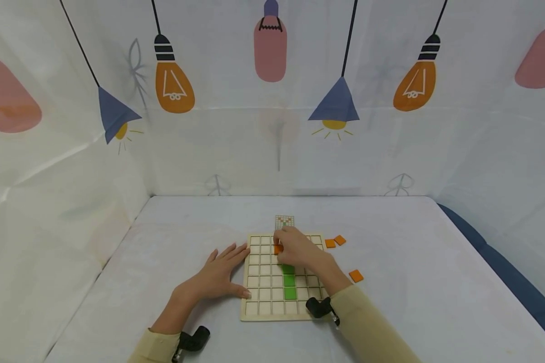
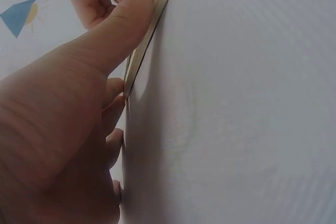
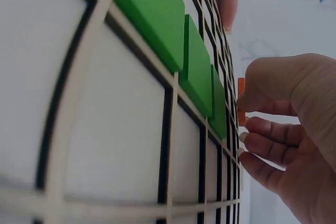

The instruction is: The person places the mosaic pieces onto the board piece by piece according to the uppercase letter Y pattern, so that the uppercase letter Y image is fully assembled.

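So the left hand (image 1: 222, 272) was flat at the left edge of the grid board (image 1: 272, 318), fingers straight and spread, thumb against the rim, not gripping anything; its pinky side was hard to make out, and the left wrist view was too dark underneath to help. The printed card (image 1: 284, 221) sat on the tabletop (image 1: 436, 282) just past the board's far edge, its bottom end covered by the other hand. Now the orange tile (image 1: 278, 249): partly hidden by the right hand (image 1: 295, 248), and I couldn't tell whether it touched the board; it was pinched between thumb and fingertips, other fingers curled loosely, over the squares close to the far edge; flat, plain orange, just a thin strip side-on in the right wrist view. Three green tiles (image 1: 289, 281) ran in a column toward the near edge, the farthest one partly covered by the hand; the board's near right corner was blocked by a black wrist mount (image 1: 319, 306). Further right, two orange squares (image 1: 330, 243) lay by the board's far right corner; a lone orange piece (image 1: 356, 276) lay nearer, off the right edge.
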`<state>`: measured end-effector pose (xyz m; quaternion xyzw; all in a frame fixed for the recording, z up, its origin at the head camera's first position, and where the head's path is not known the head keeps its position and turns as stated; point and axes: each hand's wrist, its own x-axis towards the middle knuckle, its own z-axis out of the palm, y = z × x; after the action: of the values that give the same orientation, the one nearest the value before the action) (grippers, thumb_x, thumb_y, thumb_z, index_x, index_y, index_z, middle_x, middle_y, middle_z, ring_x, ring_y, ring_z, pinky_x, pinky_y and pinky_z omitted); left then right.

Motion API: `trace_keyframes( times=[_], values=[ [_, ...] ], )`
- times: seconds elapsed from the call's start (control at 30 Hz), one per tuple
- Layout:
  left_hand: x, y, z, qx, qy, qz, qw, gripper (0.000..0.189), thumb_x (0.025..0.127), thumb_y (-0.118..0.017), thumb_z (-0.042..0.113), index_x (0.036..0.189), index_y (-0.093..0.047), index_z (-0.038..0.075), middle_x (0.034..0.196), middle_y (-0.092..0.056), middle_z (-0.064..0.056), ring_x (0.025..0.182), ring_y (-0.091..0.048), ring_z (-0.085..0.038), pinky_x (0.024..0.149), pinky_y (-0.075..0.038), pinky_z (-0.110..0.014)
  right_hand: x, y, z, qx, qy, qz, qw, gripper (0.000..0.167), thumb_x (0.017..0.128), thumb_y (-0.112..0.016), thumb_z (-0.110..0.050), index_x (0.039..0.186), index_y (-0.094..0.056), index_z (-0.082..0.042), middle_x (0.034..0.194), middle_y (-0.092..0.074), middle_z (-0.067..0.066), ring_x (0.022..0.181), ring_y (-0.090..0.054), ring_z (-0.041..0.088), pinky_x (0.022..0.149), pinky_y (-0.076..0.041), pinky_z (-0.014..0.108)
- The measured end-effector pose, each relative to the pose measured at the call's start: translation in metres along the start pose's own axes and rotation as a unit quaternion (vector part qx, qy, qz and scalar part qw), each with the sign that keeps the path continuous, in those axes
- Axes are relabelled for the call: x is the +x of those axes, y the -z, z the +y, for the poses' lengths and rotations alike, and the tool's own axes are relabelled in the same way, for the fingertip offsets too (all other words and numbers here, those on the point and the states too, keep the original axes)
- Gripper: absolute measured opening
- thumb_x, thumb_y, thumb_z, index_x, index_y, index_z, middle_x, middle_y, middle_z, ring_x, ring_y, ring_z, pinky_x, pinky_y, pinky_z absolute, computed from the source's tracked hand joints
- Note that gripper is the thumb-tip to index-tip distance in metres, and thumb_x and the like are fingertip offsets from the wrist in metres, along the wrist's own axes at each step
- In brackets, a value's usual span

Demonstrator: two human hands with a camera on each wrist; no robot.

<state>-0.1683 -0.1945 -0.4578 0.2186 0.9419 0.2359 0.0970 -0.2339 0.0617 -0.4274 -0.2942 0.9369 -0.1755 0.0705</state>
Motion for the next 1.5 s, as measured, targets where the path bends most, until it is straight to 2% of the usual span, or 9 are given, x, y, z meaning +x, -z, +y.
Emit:
trace_keyframes(
  times=[0.23, 0.63, 1.5],
  values=[
    [0.000, -0.001, -0.001, 0.003, -0.003, -0.001, 1.0000, 0.114, 0.069, -0.075, 0.071, 0.159, -0.027, 0.019, 0.167, -0.021, 0.003, 0.156, -0.012, -0.030, 0.119, -0.004, -0.069, 0.006, -0.005, -0.003, 0.007, 0.010, 0.007, 0.9999, 0.021, 0.081, -0.064, -0.007, 0.099, -0.060, -0.015, 0.095, -0.054, 0.000, 0.081, -0.046, 0.017, 0.069, -0.042, 0.032],
    [0.000, 0.000, -0.001, 0.002, 0.000, -0.002, 1.0000, 0.113, 0.070, -0.076, 0.070, 0.159, -0.027, 0.019, 0.167, -0.021, 0.003, 0.156, -0.012, -0.030, 0.119, -0.004, -0.069, 0.012, -0.009, -0.008, -0.016, 0.023, 0.015, 0.9995, 0.020, 0.081, -0.066, -0.011, 0.100, -0.061, -0.016, 0.090, -0.051, -0.002, 0.078, -0.045, 0.015, 0.066, -0.040, 0.029],
    [0.000, 0.000, -0.001, 0.004, -0.006, 0.002, 1.0000, 0.113, 0.069, -0.076, 0.069, 0.158, -0.028, 0.018, 0.167, -0.022, 0.001, 0.156, -0.012, -0.032, 0.118, -0.004, -0.070, 0.024, -0.008, -0.020, -0.051, 0.024, -0.004, 0.9984, 0.018, 0.086, -0.066, -0.012, 0.103, -0.063, -0.016, 0.091, -0.052, -0.002, 0.078, -0.047, 0.015, 0.067, -0.041, 0.028]
  ],
)
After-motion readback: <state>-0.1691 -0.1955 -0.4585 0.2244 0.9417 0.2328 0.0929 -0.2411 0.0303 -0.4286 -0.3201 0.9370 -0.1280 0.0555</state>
